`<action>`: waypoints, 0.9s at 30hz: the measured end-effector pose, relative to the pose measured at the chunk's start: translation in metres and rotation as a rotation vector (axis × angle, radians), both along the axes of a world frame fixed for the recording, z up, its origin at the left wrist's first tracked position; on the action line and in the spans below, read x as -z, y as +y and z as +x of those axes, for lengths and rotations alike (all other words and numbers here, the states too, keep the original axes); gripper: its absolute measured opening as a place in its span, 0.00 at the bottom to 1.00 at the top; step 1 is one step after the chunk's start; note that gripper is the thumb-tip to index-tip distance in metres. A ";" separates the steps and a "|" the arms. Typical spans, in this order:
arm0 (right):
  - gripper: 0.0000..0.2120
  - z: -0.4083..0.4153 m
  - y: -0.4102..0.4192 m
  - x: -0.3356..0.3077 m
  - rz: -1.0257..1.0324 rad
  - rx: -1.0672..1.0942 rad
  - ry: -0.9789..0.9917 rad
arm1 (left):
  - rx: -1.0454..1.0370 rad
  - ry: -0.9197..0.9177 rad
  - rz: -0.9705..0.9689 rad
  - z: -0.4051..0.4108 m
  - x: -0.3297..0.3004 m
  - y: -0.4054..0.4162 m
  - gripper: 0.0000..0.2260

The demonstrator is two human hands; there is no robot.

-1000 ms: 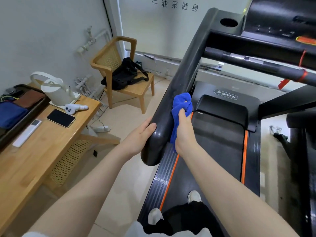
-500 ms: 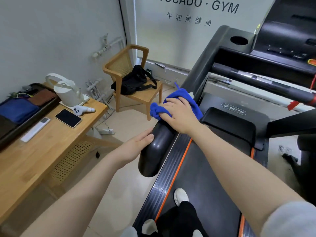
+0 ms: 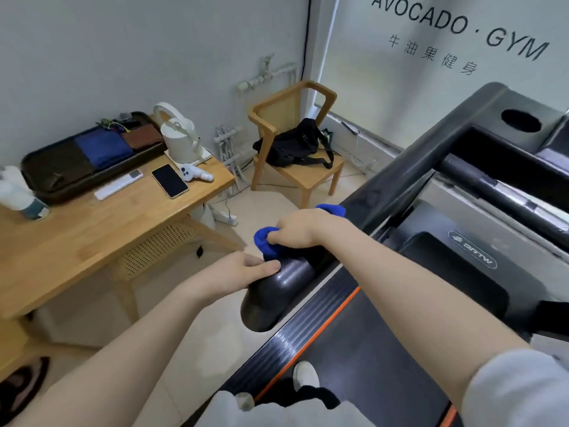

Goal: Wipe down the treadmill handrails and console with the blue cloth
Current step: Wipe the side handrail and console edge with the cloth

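The black left handrail (image 3: 277,291) of the treadmill runs from its rounded near end up to the console (image 3: 523,143) at the top right. My right hand (image 3: 300,228) presses the bunched blue cloth (image 3: 265,241) onto the top of the rail near its end; the cloth bulges out to the left of the hand and a corner shows beyond it. My left hand (image 3: 237,272) rests on the outer side of the rail's end, fingers laid flat against it, holding nothing else. The crossbar (image 3: 498,186) lies under the console.
A wooden table (image 3: 101,229) stands to the left with a dark tray, kettle (image 3: 178,137), phone (image 3: 169,181) and remote. A wooden chair (image 3: 295,143) with a black bag stands by the wall. The treadmill belt (image 3: 369,349) lies below, my shoe on it.
My right hand has carried the cloth from the rail's inner side up over its top and back towards the near end. My left hand has stayed on the rail end. My head has turned left.
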State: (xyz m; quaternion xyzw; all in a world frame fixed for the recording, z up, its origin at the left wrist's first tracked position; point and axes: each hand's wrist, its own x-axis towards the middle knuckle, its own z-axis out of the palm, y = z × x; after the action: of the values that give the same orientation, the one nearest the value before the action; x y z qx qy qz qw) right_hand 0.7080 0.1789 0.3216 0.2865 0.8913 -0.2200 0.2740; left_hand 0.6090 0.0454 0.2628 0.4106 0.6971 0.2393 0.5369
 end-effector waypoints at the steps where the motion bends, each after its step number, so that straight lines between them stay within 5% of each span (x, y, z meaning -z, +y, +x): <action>1: 0.15 -0.002 0.013 -0.001 -0.043 0.049 -0.060 | 0.006 -0.023 -0.009 -0.001 0.001 -0.002 0.34; 4: 0.12 -0.004 0.044 -0.006 -0.083 0.144 -0.212 | -0.034 -0.032 -0.021 0.005 -0.006 -0.005 0.20; 8: 0.15 -0.014 0.051 -0.007 -0.050 0.137 -0.324 | -0.166 -0.035 -0.011 0.012 -0.007 -0.008 0.24; 12: 0.11 -0.014 0.016 -0.004 -0.293 0.046 -0.256 | -0.292 -0.039 0.015 0.019 0.001 -0.009 0.11; 15: 0.13 -0.008 0.004 -0.012 -0.393 0.052 -0.100 | -0.391 -0.009 0.016 0.020 0.006 -0.010 0.26; 19: 0.16 0.003 0.021 -0.011 -0.233 -0.077 -0.024 | -0.425 -0.011 0.018 0.021 0.008 -0.008 0.18; 22: 0.15 0.015 0.058 -0.013 -0.118 0.042 -0.023 | -0.409 0.016 0.031 0.022 0.009 -0.008 0.15; 27: 0.19 0.024 0.060 0.006 0.269 -0.006 0.050 | -0.324 -0.006 -0.009 0.018 0.004 -0.005 0.11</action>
State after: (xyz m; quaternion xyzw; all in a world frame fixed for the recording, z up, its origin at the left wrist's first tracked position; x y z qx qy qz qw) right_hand 0.7323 0.2389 0.3157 0.3125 0.9201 -0.1049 0.2114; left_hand 0.6272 0.0406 0.2592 0.2896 0.7536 0.3211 0.4951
